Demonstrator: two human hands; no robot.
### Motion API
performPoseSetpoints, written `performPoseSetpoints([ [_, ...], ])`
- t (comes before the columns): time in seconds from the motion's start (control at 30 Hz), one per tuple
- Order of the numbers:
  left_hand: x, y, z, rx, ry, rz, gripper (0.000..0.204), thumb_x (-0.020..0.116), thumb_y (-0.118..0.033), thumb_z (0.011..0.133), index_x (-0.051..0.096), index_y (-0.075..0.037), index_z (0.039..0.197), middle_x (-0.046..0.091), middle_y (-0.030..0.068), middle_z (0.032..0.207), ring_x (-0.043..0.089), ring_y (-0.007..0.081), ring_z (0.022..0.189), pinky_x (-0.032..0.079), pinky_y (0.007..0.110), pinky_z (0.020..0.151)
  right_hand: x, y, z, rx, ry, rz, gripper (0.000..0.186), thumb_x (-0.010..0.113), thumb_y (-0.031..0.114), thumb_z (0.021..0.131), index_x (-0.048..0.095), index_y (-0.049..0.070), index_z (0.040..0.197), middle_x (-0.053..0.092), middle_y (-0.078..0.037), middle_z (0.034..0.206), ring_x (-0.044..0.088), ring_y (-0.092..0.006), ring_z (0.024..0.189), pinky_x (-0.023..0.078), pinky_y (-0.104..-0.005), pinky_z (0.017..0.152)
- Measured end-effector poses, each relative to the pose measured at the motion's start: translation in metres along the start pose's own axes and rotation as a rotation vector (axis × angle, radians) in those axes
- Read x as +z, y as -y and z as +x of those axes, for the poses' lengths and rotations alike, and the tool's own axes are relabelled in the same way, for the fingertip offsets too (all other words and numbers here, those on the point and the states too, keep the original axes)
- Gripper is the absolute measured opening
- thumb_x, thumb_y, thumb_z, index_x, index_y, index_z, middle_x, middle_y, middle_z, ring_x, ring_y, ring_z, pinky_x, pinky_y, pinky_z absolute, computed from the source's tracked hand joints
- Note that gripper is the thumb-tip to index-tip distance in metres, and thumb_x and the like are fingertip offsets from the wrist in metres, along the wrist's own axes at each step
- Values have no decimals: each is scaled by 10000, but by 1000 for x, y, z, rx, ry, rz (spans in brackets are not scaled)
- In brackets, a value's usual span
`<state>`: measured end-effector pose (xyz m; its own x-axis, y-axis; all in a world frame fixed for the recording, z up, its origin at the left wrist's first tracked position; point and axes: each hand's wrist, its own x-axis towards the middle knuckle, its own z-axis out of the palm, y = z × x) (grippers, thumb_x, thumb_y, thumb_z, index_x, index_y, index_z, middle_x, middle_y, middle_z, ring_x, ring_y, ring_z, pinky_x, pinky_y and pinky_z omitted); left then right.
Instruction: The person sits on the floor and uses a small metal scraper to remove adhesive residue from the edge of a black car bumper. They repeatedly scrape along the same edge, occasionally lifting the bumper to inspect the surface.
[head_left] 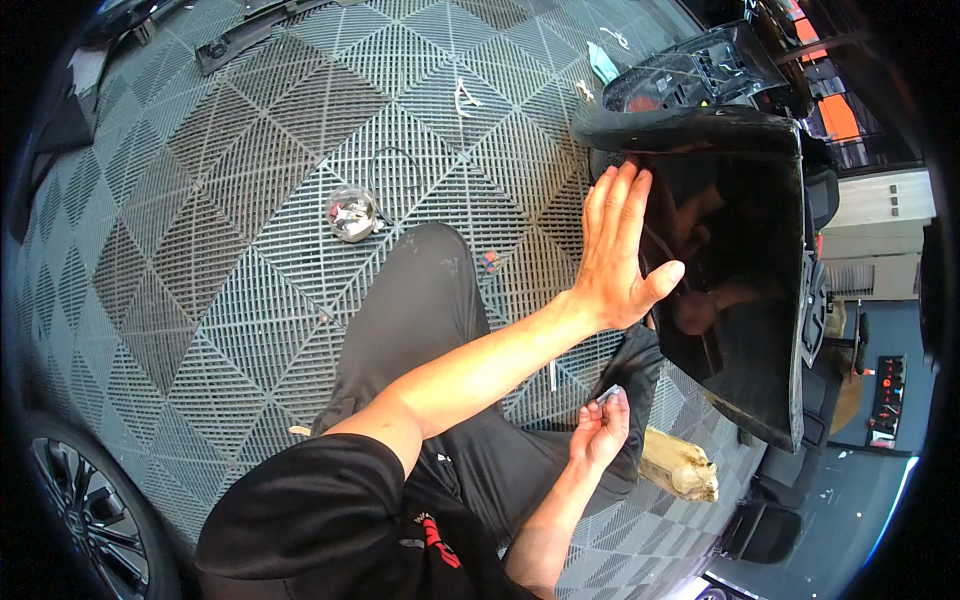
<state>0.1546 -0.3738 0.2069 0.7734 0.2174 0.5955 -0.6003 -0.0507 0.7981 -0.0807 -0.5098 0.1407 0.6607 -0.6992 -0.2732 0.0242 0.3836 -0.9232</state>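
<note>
My left hand [625, 240] lies with fingers stretched along the left side of a glossy black panel [740, 260], which stands to my right and mirrors the hand. Lower down, near my dark-trousered leg, my right hand [605, 425] pinches a small grey object [610, 395], too small to identify. A tan, worn padded block [675, 465] lies on the floor below the panel. Behind the panel's upper end is another black molded part [690, 75].
A clear round container with small pieces [350, 215] sits beside a dark cable on the tiled floor [230, 230]. Small scraps [465, 98] and a teal item [602, 62] lie farther up. A car wheel [90, 510] is at lower left, dark trim [230, 45] at upper left.
</note>
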Motion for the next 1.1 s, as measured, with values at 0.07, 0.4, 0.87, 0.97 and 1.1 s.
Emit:
performPoseSetpoints([
  [0.07,-1,-1,0,2,-6,-11,1028,480,-699,936,273,101,1548,243,330,1605,226,469,1485,159,549,1225,1,-2,1,12,5,-3,193,655,96,980,654,63,1170,713,-29,884,656,-147,680,561,-302,627],
  [0.4,-7,-6,-15,40,36,-13,978,521,-658,938,311,87,1535,266,308,1613,290,458,1452,199,540,1200,4,-4,-2,16,-39,4,224,681,103,975,644,60,1191,712,-39,901,662,-148,681,579,-293,617],
  [0.87,-290,36,-39,-48,125,467,706,631,-409,933,448,39,1447,465,233,1498,416,387,1396,245,494,1196,66,158,-56,-545,301,-218,132,620,89,988,591,28,1100,619,-116,985,621,-196,750,550,-326,680],
  [0.97,-388,72,-68,-224,142,860,710,634,-361,937,411,36,1483,392,244,1553,339,409,1447,215,519,1210,94,218,-68,-742,362,-314,142,584,116,1021,550,32,1132,608,-127,1032,616,-194,753,534,-306,691],
  [1.1,-470,104,-132,-415,174,1184,705,599,-322,971,347,42,1520,316,266,1594,269,438,1482,184,557,1217,138,269,-69,-904,383,-370,176,464,167,1095,482,30,1206,629,-157,1018,626,-196,739,535,-300,688],
])
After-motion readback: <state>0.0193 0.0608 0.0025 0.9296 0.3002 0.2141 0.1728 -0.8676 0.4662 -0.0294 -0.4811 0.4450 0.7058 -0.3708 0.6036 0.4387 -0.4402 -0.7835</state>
